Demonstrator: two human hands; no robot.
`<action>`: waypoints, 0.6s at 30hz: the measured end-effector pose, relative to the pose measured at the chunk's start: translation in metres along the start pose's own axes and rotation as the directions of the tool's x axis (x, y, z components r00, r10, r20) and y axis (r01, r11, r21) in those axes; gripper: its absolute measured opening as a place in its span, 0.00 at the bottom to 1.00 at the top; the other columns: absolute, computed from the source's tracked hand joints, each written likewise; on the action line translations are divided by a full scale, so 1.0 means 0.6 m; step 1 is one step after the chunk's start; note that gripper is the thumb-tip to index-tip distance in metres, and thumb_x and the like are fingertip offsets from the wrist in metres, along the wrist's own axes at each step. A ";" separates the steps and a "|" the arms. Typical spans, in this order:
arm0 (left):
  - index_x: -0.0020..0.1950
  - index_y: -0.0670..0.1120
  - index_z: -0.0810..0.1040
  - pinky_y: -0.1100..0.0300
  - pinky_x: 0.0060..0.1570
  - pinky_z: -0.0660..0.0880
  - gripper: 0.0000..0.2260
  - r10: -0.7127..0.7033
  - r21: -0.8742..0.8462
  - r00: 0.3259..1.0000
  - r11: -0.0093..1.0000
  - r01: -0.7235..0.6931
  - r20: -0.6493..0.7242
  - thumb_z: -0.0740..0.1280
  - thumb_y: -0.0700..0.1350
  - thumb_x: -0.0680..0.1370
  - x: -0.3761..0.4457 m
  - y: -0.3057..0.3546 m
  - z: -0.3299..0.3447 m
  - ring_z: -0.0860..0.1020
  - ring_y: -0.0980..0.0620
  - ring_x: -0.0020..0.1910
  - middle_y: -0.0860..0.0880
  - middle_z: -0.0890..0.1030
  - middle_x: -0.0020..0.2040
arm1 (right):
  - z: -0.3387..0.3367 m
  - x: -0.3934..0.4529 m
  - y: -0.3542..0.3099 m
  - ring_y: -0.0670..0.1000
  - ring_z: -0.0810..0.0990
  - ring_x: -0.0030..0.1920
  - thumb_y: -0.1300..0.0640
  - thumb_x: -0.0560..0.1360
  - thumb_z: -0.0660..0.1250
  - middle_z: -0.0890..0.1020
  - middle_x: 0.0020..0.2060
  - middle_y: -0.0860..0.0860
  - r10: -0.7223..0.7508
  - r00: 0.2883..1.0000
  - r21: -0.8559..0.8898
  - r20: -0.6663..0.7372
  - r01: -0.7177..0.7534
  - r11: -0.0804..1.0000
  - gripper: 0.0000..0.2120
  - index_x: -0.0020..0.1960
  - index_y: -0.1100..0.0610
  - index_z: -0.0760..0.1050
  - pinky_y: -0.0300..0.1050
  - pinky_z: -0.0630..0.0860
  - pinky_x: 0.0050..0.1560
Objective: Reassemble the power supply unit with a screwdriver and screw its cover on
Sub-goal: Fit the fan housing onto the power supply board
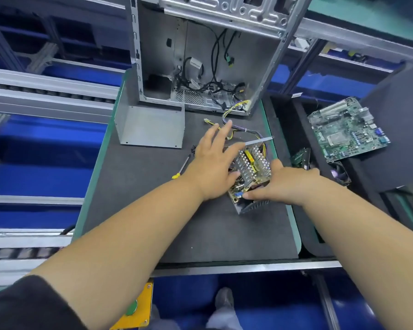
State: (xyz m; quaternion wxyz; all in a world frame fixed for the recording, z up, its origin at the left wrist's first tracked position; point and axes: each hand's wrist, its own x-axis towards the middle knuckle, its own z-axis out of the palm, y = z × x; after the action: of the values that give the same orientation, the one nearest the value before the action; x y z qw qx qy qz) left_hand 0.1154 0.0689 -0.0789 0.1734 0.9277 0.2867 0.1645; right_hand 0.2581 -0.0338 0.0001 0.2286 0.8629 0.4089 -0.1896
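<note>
1. Both hands are on the open power supply (252,172), which sits tilted on the dark surface (200,234) with its guts exposed.
2. Right hand (289,184) grips its near right side, fingers curled on it.
3. Left hand (212,163) rests on its left side, fingers spread and straight.
4. Screwdriver (182,167) lies just left of the left hand.
5. The metal cover (150,126) stands further back left, off the unit, in front of the computer case (200,55).

Both bare arms are stretched forward; the left grip (212,160) is spread open, the right grip (281,184) is curled.
</note>
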 end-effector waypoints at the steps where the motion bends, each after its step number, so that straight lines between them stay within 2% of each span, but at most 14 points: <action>1: 0.77 0.52 0.61 0.47 0.74 0.54 0.31 -0.010 -0.039 0.999 0.999 0.011 0.039 0.68 0.54 0.76 0.008 -0.004 0.000 0.53 0.42 0.77 0.47 0.54 0.79 | 0.002 0.000 -0.006 0.59 0.74 0.66 0.21 0.59 0.63 0.79 0.58 0.51 0.013 1.000 0.005 -0.025 -0.013 1.000 0.51 0.69 0.54 0.57 0.62 0.58 0.68; 4: 0.76 0.52 0.61 0.51 0.64 0.70 0.30 -0.035 -0.177 0.988 0.982 0.062 0.153 0.67 0.54 0.77 0.022 -0.009 -0.004 0.70 0.44 0.67 0.47 0.69 0.71 | 0.004 0.003 -0.020 0.57 0.78 0.59 0.29 0.63 0.67 0.76 0.46 0.50 0.024 0.996 0.020 -0.090 -0.023 1.000 0.43 0.64 0.58 0.60 0.59 0.65 0.66; 6: 0.71 0.51 0.67 0.48 0.57 0.74 0.23 -0.052 -0.175 0.992 0.982 0.072 0.118 0.67 0.54 0.78 0.022 -0.007 -0.010 0.75 0.43 0.61 0.47 0.73 0.65 | 0.005 0.003 -0.021 0.58 0.79 0.53 0.32 0.63 0.71 0.75 0.42 0.50 0.006 0.994 0.038 -0.108 -0.002 0.999 0.39 0.59 0.58 0.61 0.55 0.72 0.60; 8: 0.63 0.48 0.69 0.46 0.48 0.75 0.15 -0.061 -0.116 0.996 0.991 0.068 0.065 0.65 0.53 0.79 0.016 -0.003 -0.015 0.77 0.41 0.52 0.46 0.76 0.59 | 0.007 0.004 -0.015 0.58 0.79 0.49 0.35 0.63 0.74 0.76 0.41 0.51 -0.044 0.992 0.046 -0.122 0.050 0.998 0.36 0.55 0.57 0.61 0.52 0.75 0.54; 11: 0.53 0.46 0.67 0.51 0.33 0.68 0.08 -0.077 -0.037 0.997 0.996 0.076 -0.019 0.60 0.49 0.82 0.001 0.002 -0.015 0.75 0.40 0.40 0.45 0.75 0.47 | 0.007 0.010 0.004 0.56 0.78 0.50 0.35 0.62 0.76 0.79 0.45 0.50 -0.123 0.976 -0.019 -0.182 0.122 0.992 0.37 0.55 0.55 0.62 0.50 0.67 0.50; 14: 0.48 0.48 0.64 0.54 0.31 0.58 0.07 -0.120 -0.016 0.992 0.993 0.120 -0.036 0.59 0.49 0.82 -0.017 0.011 -0.012 0.69 0.44 0.35 0.47 0.72 0.42 | 0.006 0.019 0.025 0.55 0.78 0.49 0.32 0.60 0.75 0.80 0.44 0.49 -0.192 0.955 -0.084 -0.227 0.178 0.981 0.39 0.58 0.54 0.63 0.51 0.64 0.56; 16: 0.49 0.47 0.63 0.54 0.32 0.60 0.09 -0.150 -0.024 0.989 0.989 0.149 -0.018 0.60 0.50 0.81 -0.020 0.014 -0.010 0.71 0.43 0.36 0.47 0.72 0.44 | 0.008 0.023 0.035 0.54 0.79 0.49 0.30 0.59 0.75 0.80 0.43 0.48 -0.224 0.944 -0.096 -0.244 0.207 0.974 0.40 0.57 0.54 0.64 0.53 0.61 0.63; 18: 0.54 0.45 0.66 0.53 0.36 0.67 0.13 -0.146 -0.050 0.989 0.988 0.145 -0.014 0.64 0.52 0.79 -0.019 0.016 -0.012 0.74 0.43 0.42 0.46 0.73 0.50 | 0.013 0.026 0.040 0.53 0.79 0.48 0.28 0.57 0.74 0.79 0.41 0.47 -0.239 0.934 -0.102 -0.264 0.219 0.970 0.41 0.56 0.53 0.65 0.53 0.59 0.66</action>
State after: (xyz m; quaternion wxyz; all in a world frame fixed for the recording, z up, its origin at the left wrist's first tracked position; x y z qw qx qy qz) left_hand 0.1082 0.0561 -0.0708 0.2050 0.8983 0.3511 0.1664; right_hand 0.2851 -0.0421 -0.0086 0.1766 0.8186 0.5409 -0.0790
